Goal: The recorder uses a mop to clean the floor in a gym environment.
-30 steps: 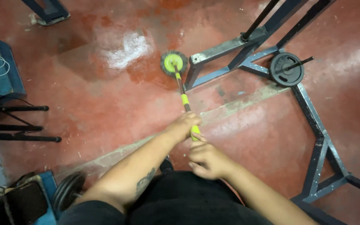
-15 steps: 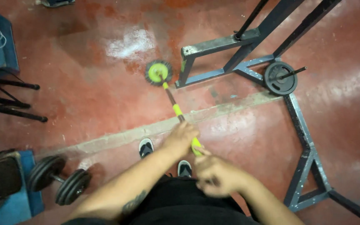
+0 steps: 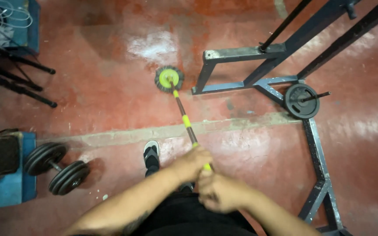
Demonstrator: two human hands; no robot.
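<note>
Head view: you've got both hands, left hand [image 3: 192, 162] and right hand [image 3: 217, 192], fingers wrapped tight on the mop handle [image 3: 184, 120], scrubbing; next push needs the mop head [image 3: 169, 78] kept flat on the red floor [image 3: 110, 96].

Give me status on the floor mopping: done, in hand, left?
Done: a paler, glossy patch beyond the mop head looks freshly wetted, though that is unsure. In hand: left hand and right hand both grip the mop handle, with the round mop head on the red floor. Left: the floor near the dumbbell looks dull and speckled.
</note>
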